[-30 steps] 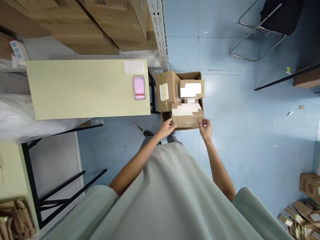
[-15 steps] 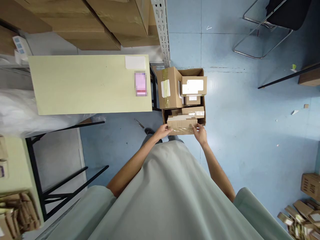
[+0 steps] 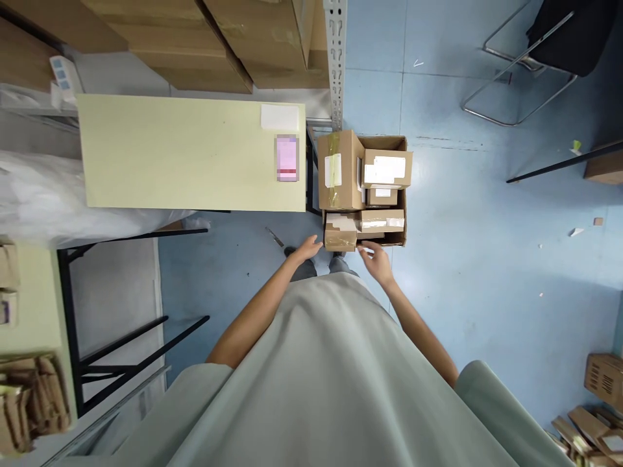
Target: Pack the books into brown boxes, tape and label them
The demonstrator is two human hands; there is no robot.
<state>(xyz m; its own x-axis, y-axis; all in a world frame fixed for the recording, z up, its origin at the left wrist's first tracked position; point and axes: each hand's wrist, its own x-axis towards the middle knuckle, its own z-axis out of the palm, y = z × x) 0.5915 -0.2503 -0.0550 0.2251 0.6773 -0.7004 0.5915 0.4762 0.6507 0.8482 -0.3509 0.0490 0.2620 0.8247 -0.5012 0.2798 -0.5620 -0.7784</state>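
Observation:
A taped small cardboard box [image 3: 340, 240] sits in the near left corner of a large open carton [image 3: 402, 236]. My left hand [image 3: 308, 248] is just left of that box, fingers stretched and apart from it, with nothing in them. At the box's right lower corner is my right hand [image 3: 377, 263], its fingers loosely bent and parted near the carton's front edge; whether a fingertip touches the box is unclear. Other labelled boxes fill the carton: a tall taped box [image 3: 339, 170], a white-labelled box [image 3: 388, 168] and a flat box [image 3: 382, 221].
A pale yellow table [image 3: 189, 155] stands left of the carton, with a white paper [image 3: 280, 117] and a pink item [image 3: 287, 158] on it. A metal shelf post [image 3: 336, 71] rises behind. A black chair [image 3: 574, 39] is at the far right. Cardboard pieces [image 3: 591, 428] lie lower right.
The small taped box, held between both hands before, has gone down into the carton's near left corner and now shows a narrower side. Both hands have come off its ends.

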